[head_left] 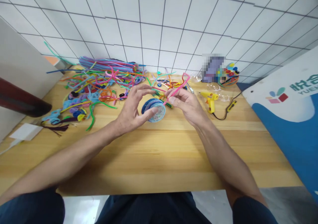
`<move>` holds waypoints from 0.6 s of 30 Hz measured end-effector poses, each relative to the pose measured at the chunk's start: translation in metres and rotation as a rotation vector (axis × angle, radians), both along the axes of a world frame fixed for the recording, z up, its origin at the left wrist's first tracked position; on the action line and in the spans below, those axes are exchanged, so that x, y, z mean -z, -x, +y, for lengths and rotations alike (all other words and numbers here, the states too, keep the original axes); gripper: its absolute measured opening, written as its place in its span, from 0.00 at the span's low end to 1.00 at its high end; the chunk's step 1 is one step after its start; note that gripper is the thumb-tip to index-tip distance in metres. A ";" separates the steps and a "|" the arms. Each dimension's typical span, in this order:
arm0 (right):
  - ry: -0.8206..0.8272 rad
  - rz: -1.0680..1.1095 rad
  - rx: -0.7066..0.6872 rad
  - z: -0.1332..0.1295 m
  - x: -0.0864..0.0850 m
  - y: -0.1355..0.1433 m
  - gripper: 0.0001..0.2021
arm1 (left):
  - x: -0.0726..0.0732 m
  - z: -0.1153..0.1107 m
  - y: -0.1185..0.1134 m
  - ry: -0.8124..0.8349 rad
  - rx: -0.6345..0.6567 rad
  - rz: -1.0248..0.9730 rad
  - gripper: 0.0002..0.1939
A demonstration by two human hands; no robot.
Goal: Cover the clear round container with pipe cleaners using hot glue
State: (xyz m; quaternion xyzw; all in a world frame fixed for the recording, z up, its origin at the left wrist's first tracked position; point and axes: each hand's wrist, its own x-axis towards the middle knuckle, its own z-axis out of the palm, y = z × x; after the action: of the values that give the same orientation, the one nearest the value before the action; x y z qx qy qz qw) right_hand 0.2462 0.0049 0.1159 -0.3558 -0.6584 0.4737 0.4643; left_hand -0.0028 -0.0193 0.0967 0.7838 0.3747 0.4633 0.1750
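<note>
My left hand (135,110) curves round a small clear round cup-like piece (160,115) wrapped in rings of blue pipe cleaner. The thumb lies across its open face, while the fingers arch over the far side; part of the piece is hidden by the hand. Close by on the right, my right hand (185,103) pinches a bent pink pipe cleaner (183,85) between thumb and fingers. One end of that pipe cleaner points down near the wrapped piece's rim, and a loop stands up above the hand. Whether it touches the rim I cannot tell.
Loose pipe cleaners (84,95) are heaped at the left, with a bundle (106,65) along the wall. To the right lie a yellow glue gun (210,100) with a black cord, clear plastic domes (223,97) and a colourful decorated ball (229,75). A blue-white panel (285,101) borders the table.
</note>
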 end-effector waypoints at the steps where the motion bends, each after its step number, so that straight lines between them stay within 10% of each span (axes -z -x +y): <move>1: 0.009 -0.010 -0.001 0.002 0.005 0.001 0.20 | 0.013 0.003 0.005 -0.027 0.008 0.045 0.30; 7: 0.079 -0.045 0.016 0.008 0.034 0.013 0.19 | 0.066 0.016 0.003 0.070 0.104 0.117 0.36; 18: 0.104 -0.009 0.036 0.005 0.053 0.021 0.17 | 0.072 0.019 -0.008 0.061 0.096 -0.013 0.32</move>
State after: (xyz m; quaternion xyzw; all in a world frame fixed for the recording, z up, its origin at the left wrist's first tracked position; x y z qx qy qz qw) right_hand 0.2250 0.0094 0.0627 -0.3935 -0.6285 0.4973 0.4505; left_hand 0.0052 -0.0007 0.0249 0.7922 0.3493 0.4480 0.2231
